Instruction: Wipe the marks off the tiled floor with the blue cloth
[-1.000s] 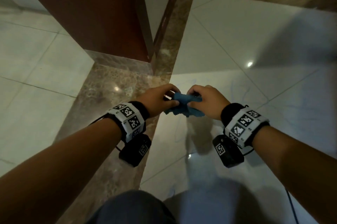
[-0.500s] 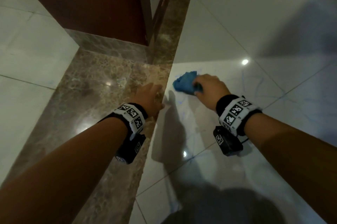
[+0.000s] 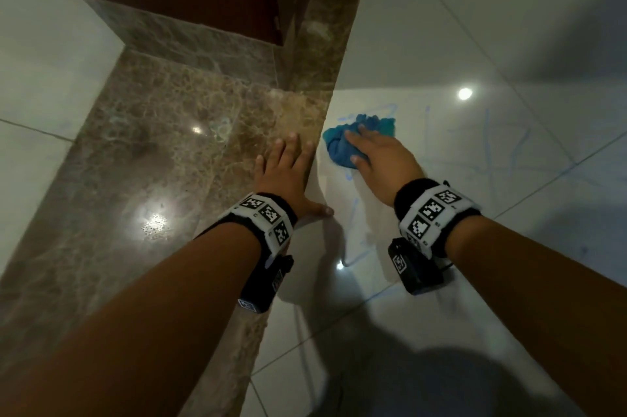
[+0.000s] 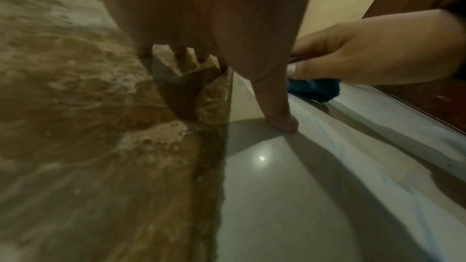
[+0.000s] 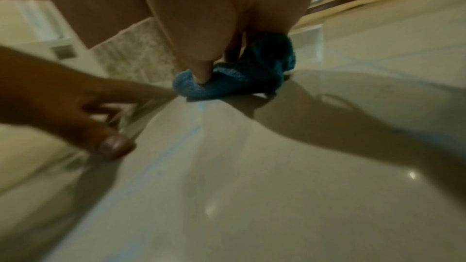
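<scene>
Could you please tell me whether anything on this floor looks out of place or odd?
Yes: thin blue scribbled lines run across the glossy white floor tiles, beside the brown marble strip. The right hand presses a bunched blue cloth onto one; the left hand rests flat on the floor. Nothing looks spilled or broken.

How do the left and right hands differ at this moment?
The left hand lies flat with fingers spread, mostly on the brown marble strip; the right hand is on the white tile. The left hand holds nothing; the right presses the bunched blue cloth onto blue marks. Both wear tagged wristbands.
</scene>
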`<state>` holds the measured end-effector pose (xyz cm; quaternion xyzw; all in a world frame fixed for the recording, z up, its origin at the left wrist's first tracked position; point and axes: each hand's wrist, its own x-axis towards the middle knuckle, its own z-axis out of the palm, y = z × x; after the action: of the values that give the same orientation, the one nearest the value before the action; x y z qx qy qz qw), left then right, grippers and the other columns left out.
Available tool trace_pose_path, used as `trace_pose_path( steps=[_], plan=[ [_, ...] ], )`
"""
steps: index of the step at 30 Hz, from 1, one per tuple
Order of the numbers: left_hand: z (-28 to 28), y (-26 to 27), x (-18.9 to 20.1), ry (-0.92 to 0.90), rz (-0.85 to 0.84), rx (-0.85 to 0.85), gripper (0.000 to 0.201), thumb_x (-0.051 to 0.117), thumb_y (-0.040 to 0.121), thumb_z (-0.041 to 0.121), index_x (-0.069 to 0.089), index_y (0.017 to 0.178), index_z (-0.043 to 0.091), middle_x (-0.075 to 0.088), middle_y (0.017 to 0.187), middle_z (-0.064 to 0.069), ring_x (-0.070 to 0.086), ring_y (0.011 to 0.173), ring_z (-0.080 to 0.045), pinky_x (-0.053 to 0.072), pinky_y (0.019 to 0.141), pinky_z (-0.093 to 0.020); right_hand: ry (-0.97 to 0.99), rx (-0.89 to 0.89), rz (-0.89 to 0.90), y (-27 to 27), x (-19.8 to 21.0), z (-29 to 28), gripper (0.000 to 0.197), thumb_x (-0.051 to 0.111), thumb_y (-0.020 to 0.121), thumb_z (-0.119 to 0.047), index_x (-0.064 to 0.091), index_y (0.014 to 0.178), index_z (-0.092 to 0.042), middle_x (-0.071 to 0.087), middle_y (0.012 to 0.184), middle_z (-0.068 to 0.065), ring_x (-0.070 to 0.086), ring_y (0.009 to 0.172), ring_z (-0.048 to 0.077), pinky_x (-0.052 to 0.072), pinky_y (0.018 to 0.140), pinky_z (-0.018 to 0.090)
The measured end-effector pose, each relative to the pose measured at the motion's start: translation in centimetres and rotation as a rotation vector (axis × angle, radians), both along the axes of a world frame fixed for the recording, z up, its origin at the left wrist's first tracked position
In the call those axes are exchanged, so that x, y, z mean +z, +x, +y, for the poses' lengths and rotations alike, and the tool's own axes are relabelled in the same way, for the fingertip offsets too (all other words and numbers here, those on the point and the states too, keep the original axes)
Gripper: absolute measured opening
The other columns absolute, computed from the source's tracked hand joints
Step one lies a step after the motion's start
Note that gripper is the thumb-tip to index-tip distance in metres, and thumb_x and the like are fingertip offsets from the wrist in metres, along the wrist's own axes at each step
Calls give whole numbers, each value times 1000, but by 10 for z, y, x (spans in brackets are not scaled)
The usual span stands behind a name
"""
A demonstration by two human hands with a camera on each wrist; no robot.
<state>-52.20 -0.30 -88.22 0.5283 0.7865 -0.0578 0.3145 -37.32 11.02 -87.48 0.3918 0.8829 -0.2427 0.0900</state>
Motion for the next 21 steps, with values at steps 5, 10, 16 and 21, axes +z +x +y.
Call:
trace_pose_path(
  steps=[5,10,16,21],
  plan=[
    [2,0,0,-5,-2,5,125,71,67,68,-12,152,30,-22,159,1,-17,147,-23,-5,117,-49,-4,91,-52,-10,1,16,52,43,98,-18,26,146,-25,14,157,4,22,141,23,13,112,28],
    [3,-1,0,-10,-11,6,126,72,66,67,-11,153,28,-22,159,1,-17,147,-23,-5,117,-49,40,53,-19,-22,0,10,51,42,98,-24,26,146,-24,14,157,4,19,142,26,15,115,34],
    [4,0,2,-5,-1,11,126,74,66,66,-11,152,30,-21,159,2,-16,147,-22,-4,117,-48,10,50,18,-25,4,37,52,48,95,-37,35,143,-24,23,155,4,27,139,23,17,112,27],
    [3,0,2,-12,1,9,126,72,66,67,-12,152,31,-22,159,2,-16,147,-22,-4,117,-48,-33,-40,62,-29,4,26,44,46,94,-42,50,132,-20,35,149,5,31,137,26,25,111,34]
  ],
)
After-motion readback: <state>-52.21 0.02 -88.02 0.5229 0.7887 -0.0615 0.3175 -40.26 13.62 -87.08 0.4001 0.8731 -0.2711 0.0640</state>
